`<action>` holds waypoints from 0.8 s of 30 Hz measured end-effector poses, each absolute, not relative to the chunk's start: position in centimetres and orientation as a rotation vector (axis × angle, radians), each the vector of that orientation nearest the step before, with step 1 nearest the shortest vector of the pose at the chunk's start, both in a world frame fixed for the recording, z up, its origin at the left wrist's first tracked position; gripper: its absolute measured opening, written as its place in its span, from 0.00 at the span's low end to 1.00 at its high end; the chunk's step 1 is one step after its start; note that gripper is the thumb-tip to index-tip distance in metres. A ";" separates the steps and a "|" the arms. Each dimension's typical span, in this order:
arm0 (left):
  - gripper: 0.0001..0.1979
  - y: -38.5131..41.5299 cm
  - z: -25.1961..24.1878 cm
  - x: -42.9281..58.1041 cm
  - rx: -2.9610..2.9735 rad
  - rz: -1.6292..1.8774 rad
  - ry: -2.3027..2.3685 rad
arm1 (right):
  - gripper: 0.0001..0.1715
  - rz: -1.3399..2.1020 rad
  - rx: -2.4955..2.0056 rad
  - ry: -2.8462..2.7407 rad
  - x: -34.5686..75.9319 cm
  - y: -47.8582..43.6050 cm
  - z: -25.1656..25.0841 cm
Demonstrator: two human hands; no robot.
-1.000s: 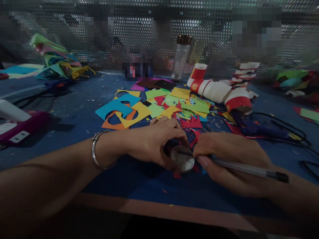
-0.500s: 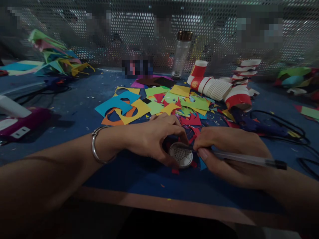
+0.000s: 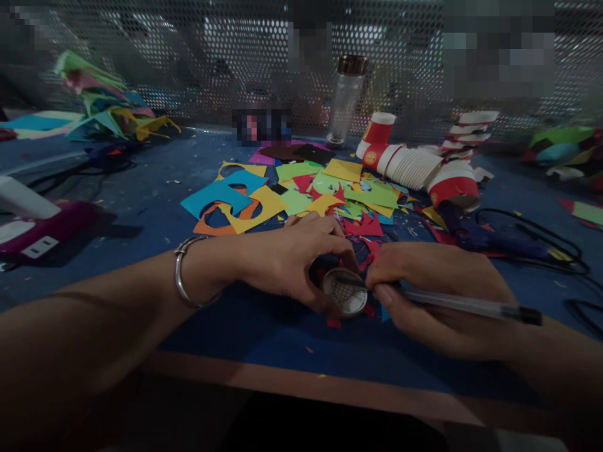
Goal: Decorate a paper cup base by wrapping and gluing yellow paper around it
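Head view: the left hand is holding a gridded white disc between curved thumb and fingers over the counter; the right hand is pinching a pen, apparently drawing lines; another stroke would be calling for a steady disc.

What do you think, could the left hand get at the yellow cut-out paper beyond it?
Probably yes: the yellow cut-out paper lies close by, with nothing upright between. But the left hand is curled around a white disc, so it may need to let go first.
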State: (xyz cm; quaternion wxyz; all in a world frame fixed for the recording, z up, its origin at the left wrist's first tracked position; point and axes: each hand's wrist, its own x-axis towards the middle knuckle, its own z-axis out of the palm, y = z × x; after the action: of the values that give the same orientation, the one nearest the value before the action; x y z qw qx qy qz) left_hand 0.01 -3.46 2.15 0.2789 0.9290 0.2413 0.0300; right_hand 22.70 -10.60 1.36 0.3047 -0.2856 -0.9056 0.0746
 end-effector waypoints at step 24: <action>0.26 -3.3 2.0 0.0 2.500 0.087 0.642 | 0.08 0.186 -0.766 -2.429 22.1 -10.4 1.7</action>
State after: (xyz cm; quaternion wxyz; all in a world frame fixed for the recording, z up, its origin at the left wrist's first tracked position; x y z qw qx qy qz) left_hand -0.04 -3.33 2.03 0.2757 0.9305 0.2391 0.0326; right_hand 22.11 -10.39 1.73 0.2898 -0.2870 -0.9104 0.0698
